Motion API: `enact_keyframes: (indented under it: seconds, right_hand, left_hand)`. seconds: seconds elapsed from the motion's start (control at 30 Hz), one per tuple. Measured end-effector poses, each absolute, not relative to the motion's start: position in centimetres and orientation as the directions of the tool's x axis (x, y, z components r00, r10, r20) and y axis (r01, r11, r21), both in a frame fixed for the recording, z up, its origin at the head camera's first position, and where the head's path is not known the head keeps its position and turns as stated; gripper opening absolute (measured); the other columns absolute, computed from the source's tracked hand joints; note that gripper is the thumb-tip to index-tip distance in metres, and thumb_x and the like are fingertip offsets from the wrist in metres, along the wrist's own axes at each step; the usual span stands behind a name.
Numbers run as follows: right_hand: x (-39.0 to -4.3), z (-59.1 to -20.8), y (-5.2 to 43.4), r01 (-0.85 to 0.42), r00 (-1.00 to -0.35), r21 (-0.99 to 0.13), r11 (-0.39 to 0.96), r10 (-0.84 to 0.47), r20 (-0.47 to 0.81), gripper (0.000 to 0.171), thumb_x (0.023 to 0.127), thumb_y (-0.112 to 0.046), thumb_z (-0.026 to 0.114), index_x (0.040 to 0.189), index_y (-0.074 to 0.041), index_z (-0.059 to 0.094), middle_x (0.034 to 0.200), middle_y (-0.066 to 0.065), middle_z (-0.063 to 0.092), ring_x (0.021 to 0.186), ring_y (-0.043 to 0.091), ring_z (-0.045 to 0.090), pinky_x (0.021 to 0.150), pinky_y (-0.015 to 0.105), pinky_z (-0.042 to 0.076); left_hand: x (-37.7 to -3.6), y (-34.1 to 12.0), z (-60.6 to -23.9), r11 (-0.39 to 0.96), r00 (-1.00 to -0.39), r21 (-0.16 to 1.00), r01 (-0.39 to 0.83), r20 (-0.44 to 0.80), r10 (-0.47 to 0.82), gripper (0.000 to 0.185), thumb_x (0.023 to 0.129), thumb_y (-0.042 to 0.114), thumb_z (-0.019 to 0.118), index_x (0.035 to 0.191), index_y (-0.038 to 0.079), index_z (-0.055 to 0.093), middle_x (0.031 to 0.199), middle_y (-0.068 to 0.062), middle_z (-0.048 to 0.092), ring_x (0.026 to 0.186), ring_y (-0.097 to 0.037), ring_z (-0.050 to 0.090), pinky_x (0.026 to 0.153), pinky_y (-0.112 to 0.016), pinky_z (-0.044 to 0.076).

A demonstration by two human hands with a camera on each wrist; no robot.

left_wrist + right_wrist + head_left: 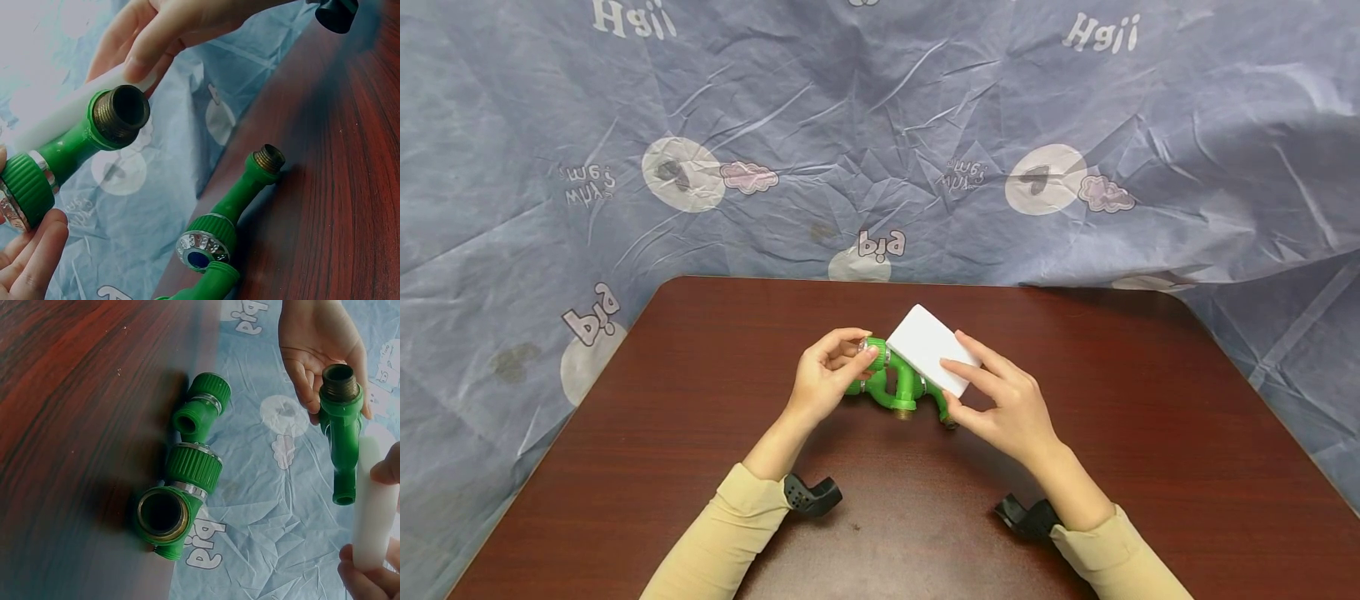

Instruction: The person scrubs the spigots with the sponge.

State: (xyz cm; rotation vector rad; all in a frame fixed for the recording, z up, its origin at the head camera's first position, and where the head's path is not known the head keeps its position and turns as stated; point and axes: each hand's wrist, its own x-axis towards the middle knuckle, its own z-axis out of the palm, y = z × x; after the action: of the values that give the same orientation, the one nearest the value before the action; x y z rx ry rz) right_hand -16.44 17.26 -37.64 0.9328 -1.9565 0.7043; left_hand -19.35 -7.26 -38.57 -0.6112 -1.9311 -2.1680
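Fingers of the left hand (823, 375) pinch the green fitting (874, 353).

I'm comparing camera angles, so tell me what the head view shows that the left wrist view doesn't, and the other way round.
Only the head view shows the whole table, both beige sleeves and the full white block held by the right hand.

Only the left wrist view shows the brass threaded mouth of the held green valve, and a blue-centred chrome cap on a second green fitting on the table.

Both show the left hand gripping the valve's ribbed knob.
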Motion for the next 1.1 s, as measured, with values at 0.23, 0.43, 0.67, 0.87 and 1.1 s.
enact_keyframes:
  seconds: [0.23,0.43,0.67,0.87,1.1]
  right_hand:
    - [-16.3,-37.8,17.2,-0.850,-0.395,-0.163,0.501,-0.401,0.827,0.031,0.071,-0.015,0.063,0.100,-0.012,0.073,0.118,0.013,0.062,0.093,0.026,0.065,0.065,0.032,0.051]
    - [-16.2,-37.5,17.5,-0.882,-0.401,-0.205,0.425,-0.444,0.801,0.030,0.070,-0.014,0.063,0.099,-0.012,0.073,0.117,0.013,0.063,0.095,0.024,0.065,0.078,0.022,0.050]
    - [-16.2,-37.4,17.4,-0.877,-0.408,-0.221,0.427,-0.415,0.813,0.029,0.071,-0.014,0.064,0.099,-0.012,0.073,0.117,0.014,0.063,0.093,0.025,0.066,0.078,0.021,0.050]
    - [-16.1,-37.5,17.1,-0.844,-0.412,-0.196,0.499,-0.371,0.832,0.027,0.076,-0.019,0.062,0.099,-0.011,0.073,0.119,0.013,0.062,0.091,0.026,0.066,0.070,0.027,0.053]
    - [-16.0,-37.6,16.8,-0.815,-0.427,-0.196,0.545,-0.338,0.839,0.028,0.076,-0.018,0.062,0.100,-0.011,0.073,0.119,0.013,0.062,0.092,0.026,0.066,0.065,0.032,0.052]
  left_hand:
    - [-19.6,-7.5,-38.5,-0.155,-0.909,0.907,0.392,0.408,0.083,0.026,0.086,-0.002,0.065,0.110,-0.010,0.059,0.082,-0.019,0.063,0.069,-0.048,0.061,0.064,-0.052,0.054]
    - [-18.5,-7.4,-36.9,-0.122,-0.923,0.922,0.369,0.378,0.067,0.025,0.086,-0.004,0.064,0.108,-0.013,0.058,0.084,-0.023,0.063,0.072,-0.051,0.060,0.064,-0.045,0.056]
    - [-17.9,-7.2,-36.2,-0.138,-0.932,0.933,0.334,0.348,0.098,0.025,0.084,-0.005,0.065,0.106,-0.012,0.058,0.080,-0.017,0.064,0.067,-0.038,0.065,0.068,-0.057,0.051]
    - [-17.7,-7.0,-36.3,-0.124,-0.927,0.931,0.343,0.357,0.116,0.027,0.081,-0.007,0.068,0.106,-0.012,0.059,0.079,-0.019,0.063,0.066,-0.034,0.065,0.064,-0.046,0.056]
    - [-17.6,-6.8,-36.3,-0.129,-0.925,0.930,0.345,0.360,0.122,0.031,0.075,-0.010,0.073,0.102,-0.013,0.059,0.077,-0.016,0.063,0.062,-0.010,0.064,0.057,-0.023,0.054]
